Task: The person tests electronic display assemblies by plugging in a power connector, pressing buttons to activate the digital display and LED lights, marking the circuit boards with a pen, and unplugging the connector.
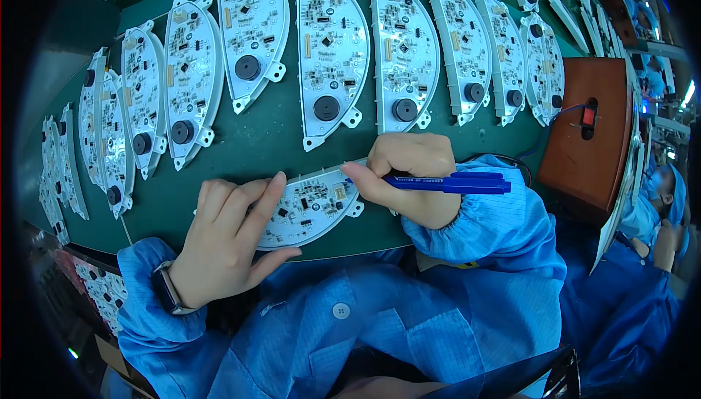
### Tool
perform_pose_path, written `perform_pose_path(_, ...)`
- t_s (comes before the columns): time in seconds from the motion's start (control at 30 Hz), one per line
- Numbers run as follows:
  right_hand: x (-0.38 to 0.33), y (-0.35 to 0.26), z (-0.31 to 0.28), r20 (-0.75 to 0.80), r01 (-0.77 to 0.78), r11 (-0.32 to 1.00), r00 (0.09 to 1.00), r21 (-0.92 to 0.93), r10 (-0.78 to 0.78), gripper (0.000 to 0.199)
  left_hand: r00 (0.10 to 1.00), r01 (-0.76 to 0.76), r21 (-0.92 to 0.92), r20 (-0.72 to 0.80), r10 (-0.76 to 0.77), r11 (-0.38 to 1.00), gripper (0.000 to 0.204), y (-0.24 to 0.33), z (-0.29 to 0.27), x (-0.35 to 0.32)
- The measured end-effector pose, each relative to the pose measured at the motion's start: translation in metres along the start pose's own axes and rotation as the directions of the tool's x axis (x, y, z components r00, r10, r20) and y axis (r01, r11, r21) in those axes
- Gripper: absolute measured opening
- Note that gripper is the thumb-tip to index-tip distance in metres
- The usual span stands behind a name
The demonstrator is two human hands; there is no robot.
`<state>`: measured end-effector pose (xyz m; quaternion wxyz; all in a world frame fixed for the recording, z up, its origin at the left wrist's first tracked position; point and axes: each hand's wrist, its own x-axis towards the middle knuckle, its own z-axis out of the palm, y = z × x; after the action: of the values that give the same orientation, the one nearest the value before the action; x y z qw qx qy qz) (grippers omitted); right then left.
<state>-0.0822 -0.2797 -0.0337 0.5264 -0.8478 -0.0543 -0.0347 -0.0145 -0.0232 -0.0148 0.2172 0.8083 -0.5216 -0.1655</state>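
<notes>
A half-moon white circuit board point(315, 205) lies flat on the green table close to me, its straight edge facing away. My left hand point(230, 235) covers its left end, fingers stretched out over it and the thumb spread apart near the curved edge. Between the fingers of my right hand point(412, 173) is a blue marker pen point(445, 183), lying nearly level and pointing left. Its tip end is at the board's upper right corner; whether it touches, I cannot tell. That hand rests beside the board's right end.
Several similar boards with black round parts, such as this circuit board point(332, 56), stand in an arc along the green table point(255, 140). A brown box point(584, 143) with a red switch sits at the right. More boards point(98, 293) lie lower left. Other people work at far right.
</notes>
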Motion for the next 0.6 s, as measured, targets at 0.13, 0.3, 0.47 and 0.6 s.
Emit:
perform_pose_path(0.13,0.000,-0.002,-0.001,0.012,0.025,1.000,1.000,-0.009,-0.025,0.027,1.000,-0.014,0.004,-0.020,0.014,1.000,0.078,0.002,-0.001,0.000)
perform_pose_path(0.3,0.000,-0.003,0.000,-0.025,-0.014,1.000,1.000,-0.016,0.014,0.027,1.000,-0.015,0.008,-0.020,0.015,1.000,0.078,0.001,-0.001,0.001)
perform_pose_path(0.47,0.001,0.002,0.000,-0.026,0.017,1.000,1.000,0.023,-0.017,0.027,1.000,-0.004,0.001,0.007,0.004,1.000,0.084,-0.002,-0.001,0.001)
perform_pose_path(0.6,0.003,-0.007,-0.012,0.036,-0.191,0.972,0.982,0.140,0.188,0.026,1.000,-0.014,0.005,-0.028,0.014,1.000,0.079,-0.001,-0.004,0.003)
